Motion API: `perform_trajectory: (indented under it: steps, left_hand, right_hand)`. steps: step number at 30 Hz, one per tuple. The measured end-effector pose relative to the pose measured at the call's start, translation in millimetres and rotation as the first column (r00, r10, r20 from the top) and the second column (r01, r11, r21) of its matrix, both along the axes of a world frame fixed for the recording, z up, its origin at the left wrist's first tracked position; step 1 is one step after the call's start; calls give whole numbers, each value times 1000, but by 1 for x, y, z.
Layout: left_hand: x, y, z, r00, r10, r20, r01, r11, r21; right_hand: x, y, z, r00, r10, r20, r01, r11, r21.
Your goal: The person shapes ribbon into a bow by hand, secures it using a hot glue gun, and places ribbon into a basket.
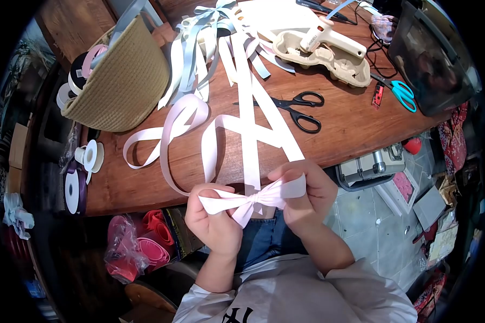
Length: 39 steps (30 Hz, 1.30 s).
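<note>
A pale pink ribbon bow point(254, 199) with a knot at its centre is held at the table's front edge, above my lap. My left hand point(213, 218) is closed on the bow's left loop, and my right hand point(307, 199) is closed on its right loop. Long ribbon tails point(248, 134) run from the bow up across the table. They reach a bundle of pale blue and white ribbon bows point(213, 32) at the back. A loose pink ribbon point(170, 134) curls on the wood to the left of the tails.
Black scissors point(302, 110) lie right of the tails. Behind them a glue gun point(337, 40) rests on a cardboard tray point(350, 72), near teal scissors point(401, 94) and a dark bin point(436, 59). A woven basket point(124, 75) and ribbon spools point(73, 191) are at the left.
</note>
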State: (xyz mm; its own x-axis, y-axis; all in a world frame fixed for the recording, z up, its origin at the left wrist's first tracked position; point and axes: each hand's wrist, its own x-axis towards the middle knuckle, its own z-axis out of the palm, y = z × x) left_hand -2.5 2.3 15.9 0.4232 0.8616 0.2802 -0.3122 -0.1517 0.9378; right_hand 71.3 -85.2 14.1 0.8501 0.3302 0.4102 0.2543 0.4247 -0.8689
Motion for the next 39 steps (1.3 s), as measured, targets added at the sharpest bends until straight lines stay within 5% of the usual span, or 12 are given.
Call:
perform_trajectory:
  steps: [6,11,15,18,22,25,28,31,39]
  left_hand:
    - [-7,-5,-4,985,-68,160,100,974,-202]
    - [-8,-6,-2,973,-108,203,164,944,-286]
    - [-21,1,-13,997,-18,-76,20,1000,14]
    - [-26,7,-23,978,104,-179,-33,933,360]
    - [-20,8,-29,986,142,-86,-98,915,391]
    - [-19,7,-28,982,162,-96,-107,899,425]
    - [-22,8,-28,975,139,-175,-52,903,425]
    - [-16,2,-27,986,150,-71,-119,938,324]
    - [-12,-4,-23,996,92,8,-93,988,126]
  right_hand:
    - [-13,7,-8,978,-194,-70,199,978,62]
    - [-12,4,-7,972,-98,-212,117,990,78]
    - [-2,-7,-2,989,-6,-146,-8,995,-97]
    - [3,-10,-7,989,22,-144,-46,985,-168]
    - [6,-16,-15,993,5,-117,-38,957,-287]
    - [8,-17,-17,996,-25,90,51,952,-301]
    - [10,-16,-17,991,-39,131,77,951,-298]
    - [7,-18,-9,989,-64,133,104,941,-322]
    - [-1,-14,-7,992,-91,-92,73,980,-187]
